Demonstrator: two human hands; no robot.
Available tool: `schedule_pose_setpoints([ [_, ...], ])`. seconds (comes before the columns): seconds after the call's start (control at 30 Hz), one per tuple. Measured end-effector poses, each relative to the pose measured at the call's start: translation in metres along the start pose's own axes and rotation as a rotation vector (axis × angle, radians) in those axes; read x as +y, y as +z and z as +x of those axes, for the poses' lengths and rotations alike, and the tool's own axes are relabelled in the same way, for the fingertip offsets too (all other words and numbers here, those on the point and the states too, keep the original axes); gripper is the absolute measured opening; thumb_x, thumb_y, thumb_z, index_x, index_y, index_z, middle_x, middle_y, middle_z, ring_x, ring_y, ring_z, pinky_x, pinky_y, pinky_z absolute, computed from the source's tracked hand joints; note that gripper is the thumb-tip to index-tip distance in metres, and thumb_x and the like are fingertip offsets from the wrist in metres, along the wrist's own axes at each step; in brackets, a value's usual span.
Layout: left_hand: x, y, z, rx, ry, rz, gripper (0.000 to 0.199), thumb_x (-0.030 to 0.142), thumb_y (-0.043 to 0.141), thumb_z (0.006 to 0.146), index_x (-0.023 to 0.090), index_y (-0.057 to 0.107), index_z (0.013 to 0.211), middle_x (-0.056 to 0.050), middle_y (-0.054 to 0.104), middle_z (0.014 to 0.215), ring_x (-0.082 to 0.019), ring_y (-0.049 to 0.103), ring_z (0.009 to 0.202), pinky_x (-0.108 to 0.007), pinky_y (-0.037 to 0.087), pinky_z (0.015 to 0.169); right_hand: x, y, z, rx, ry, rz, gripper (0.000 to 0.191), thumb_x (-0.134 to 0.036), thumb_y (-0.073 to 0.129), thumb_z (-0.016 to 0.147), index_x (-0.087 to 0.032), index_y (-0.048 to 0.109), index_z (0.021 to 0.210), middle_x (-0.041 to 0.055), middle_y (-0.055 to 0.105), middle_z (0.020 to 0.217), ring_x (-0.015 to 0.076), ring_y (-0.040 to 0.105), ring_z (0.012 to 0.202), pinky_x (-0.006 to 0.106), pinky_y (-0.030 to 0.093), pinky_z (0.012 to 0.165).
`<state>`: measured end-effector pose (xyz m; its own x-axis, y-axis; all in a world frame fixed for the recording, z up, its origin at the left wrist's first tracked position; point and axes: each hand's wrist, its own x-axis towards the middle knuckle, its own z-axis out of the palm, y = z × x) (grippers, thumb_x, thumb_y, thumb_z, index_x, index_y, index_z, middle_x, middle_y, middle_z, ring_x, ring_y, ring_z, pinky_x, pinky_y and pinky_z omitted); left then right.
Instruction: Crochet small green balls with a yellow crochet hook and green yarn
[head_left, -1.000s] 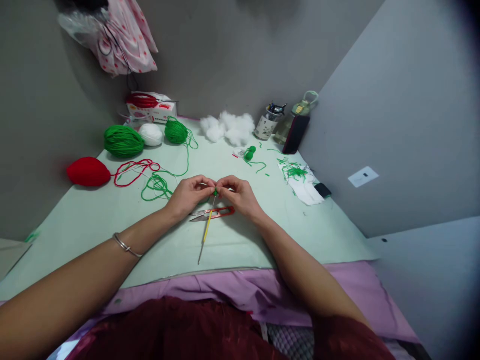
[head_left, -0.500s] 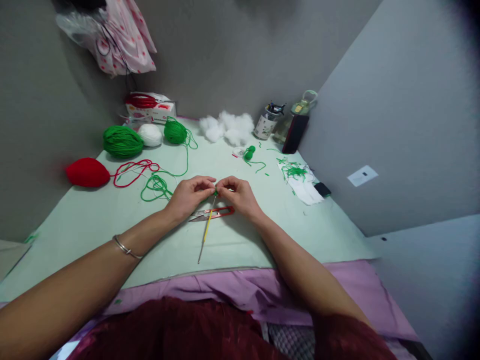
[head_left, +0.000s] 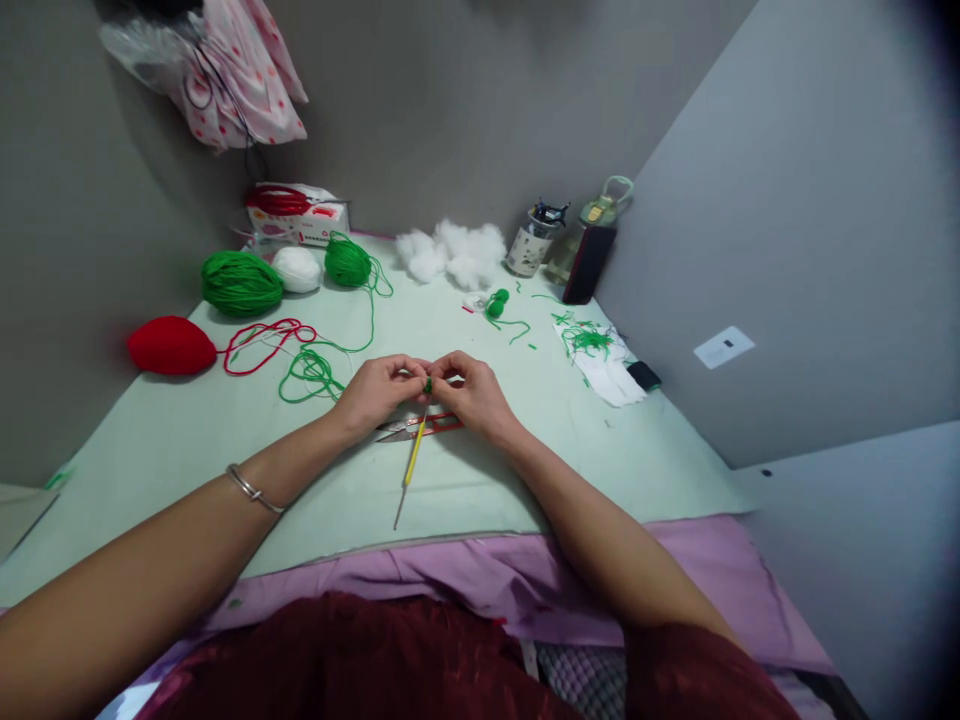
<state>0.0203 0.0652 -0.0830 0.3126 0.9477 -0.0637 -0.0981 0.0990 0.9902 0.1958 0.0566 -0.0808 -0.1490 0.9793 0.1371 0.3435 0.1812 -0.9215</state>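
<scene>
Dark green, the small yarn piece [head_left: 428, 384] sits just beyond the red-handled snips [head_left: 399, 436], which lie on the pale tabletop [head_left: 315, 520] in the head view. The left hand [head_left: 381, 388] pinches the piece between thumb and fingers, past the snips' blade end; the right hand [head_left: 474, 392] pinches it from the other side, past their handle end. A yellow-handled crochet hook [head_left: 414, 456] slants across the snips, its upper end close under the piece; whether it is caught in the loops is too small to tell.

Left of the snips, near the left wrist, loops of green yarn [head_left: 313, 372] lie tangled, and farther left a red yarn ball [head_left: 171, 346] trails its strand. Well beyond the snips are a large green ball [head_left: 241, 284], a white ball [head_left: 297, 270] and white stuffing [head_left: 454, 253], with a green rounded shape [head_left: 496, 303] nearer to them. Right of the snips, green scraps [head_left: 589, 341] lie on white paper [head_left: 611, 384].
</scene>
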Motion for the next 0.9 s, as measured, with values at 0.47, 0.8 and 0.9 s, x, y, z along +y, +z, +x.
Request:
schedule_pose_setpoints([
  [0.47,-0.0054,-0.0027,0.0013,-0.008,-0.035,-0.114,0.030,0.031,0.092,0.066,0.017,0.074,0.086,-0.009,0.081,0.104,-0.022,0.074,0.088,-0.041,0.059,0.095,0.0053,-0.0070,0.0051,0.012,0.020,0.003,0.013,-0.032,0.062,0.074,-0.019,0.065,0.076,0.0015,0.070,0.078,0.0159,0.064,0.075,0.030,0.052,0.072],
  [0.8,-0.0083,-0.0030,0.0020,-0.012,0.000,-0.176,0.032,0.035,0.091,0.072,0.017,0.065,0.078,-0.011,0.079,0.114,-0.022,0.076,0.096,-0.044,0.056,0.104,0.0070,-0.0072,0.0063,0.006,0.008,0.006,0.013,-0.033,0.063,0.075,-0.020,0.065,0.075,0.0010,0.069,0.077,0.0159,0.063,0.073,0.030,0.052,0.071],
  [0.9,-0.0078,-0.0031,0.0010,-0.031,-0.002,-0.184,0.029,0.031,0.089,0.073,0.017,0.064,0.076,-0.013,0.079,0.117,-0.024,0.076,0.101,-0.048,0.054,0.107,0.0069,-0.0075,0.0060,0.011,-0.001,-0.006,0.012,-0.032,0.063,0.075,-0.020,0.064,0.075,0.0006,0.069,0.076,0.0159,0.063,0.074,0.030,0.053,0.072],
])
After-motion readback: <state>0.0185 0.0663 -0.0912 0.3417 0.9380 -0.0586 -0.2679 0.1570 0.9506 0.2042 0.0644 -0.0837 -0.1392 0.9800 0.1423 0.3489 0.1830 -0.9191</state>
